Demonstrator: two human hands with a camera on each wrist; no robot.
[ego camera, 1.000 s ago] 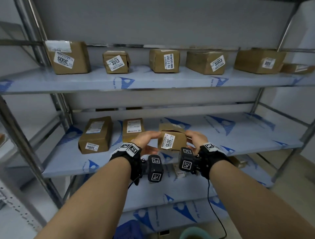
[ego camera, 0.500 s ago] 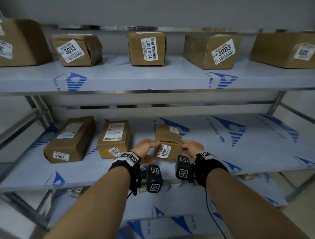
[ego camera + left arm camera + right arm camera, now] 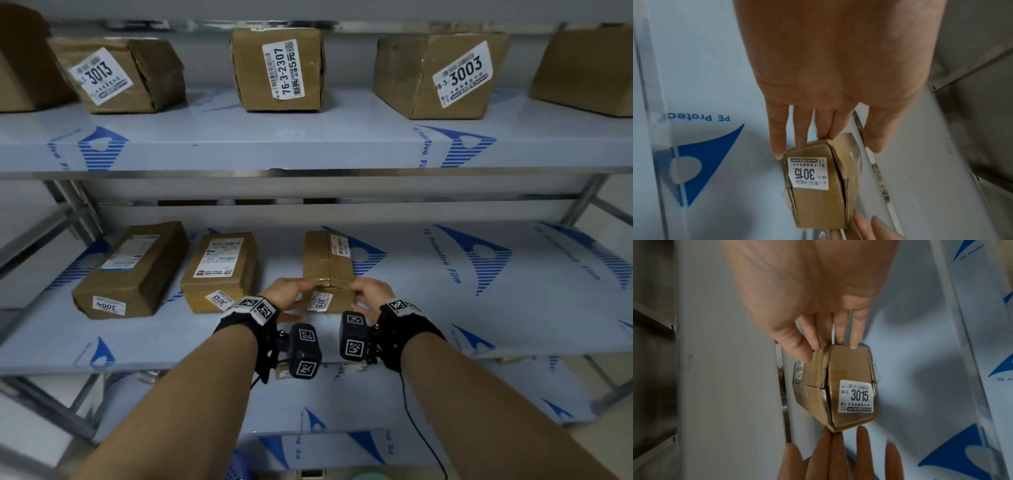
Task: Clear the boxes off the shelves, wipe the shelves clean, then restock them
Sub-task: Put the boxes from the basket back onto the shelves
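Note:
A small brown cardboard box labelled 3015 sits on the middle shelf, which is covered in blue-printed protective film. My left hand lies against the box's left side with straight fingers, thumb held apart. My right hand lies against its right side, fingers straight, thumb at the top edge. Each wrist view shows the other hand's fingertips beyond the box.
Left of it on the same shelf lie a box marked 3004 and one marked 3013. The upper shelf carries several labelled boxes, among them 3003. A lower shelf lies beneath my wrists.
The 3015 box, held up between both hands before, has gone forward and down onto the middle shelf. My head has come closer to the shelves.

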